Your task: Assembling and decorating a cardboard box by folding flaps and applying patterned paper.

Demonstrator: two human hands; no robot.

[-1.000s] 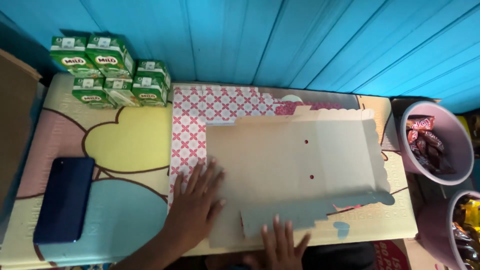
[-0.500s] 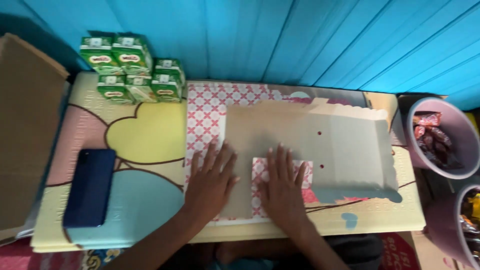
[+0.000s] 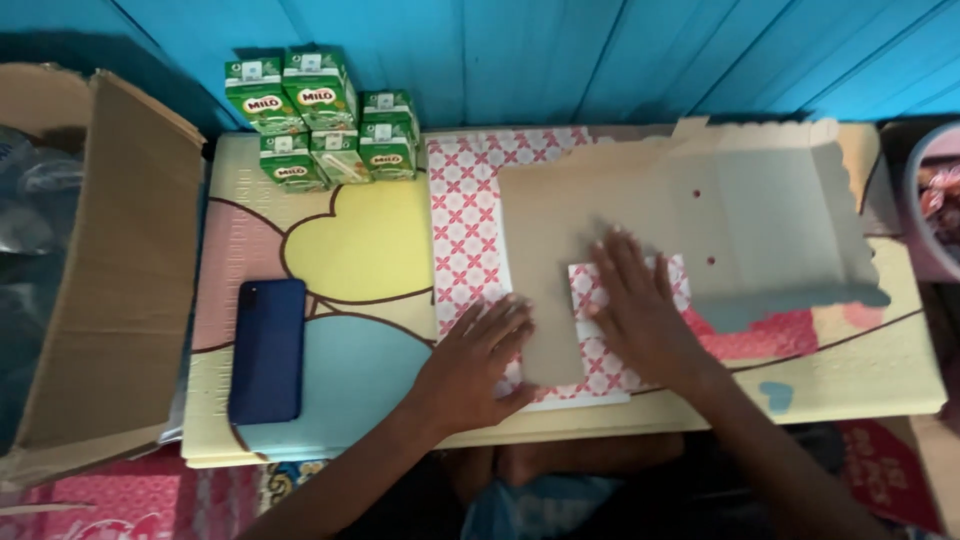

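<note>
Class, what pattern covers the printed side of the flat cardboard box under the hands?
Red crosses on white, on the cardboard box; head view.

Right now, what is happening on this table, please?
A person presses both hands flat on a flat cardboard box blank with a red-and-white pattern, lying on a low pastel table. The left hand rests on its near left edge; the right hand holds down a folded flap with the pattern up. Green drink cartons stand at the far edge, a dark blue phone lies to the left, and an open cardboard box sits beside the table.
</note>
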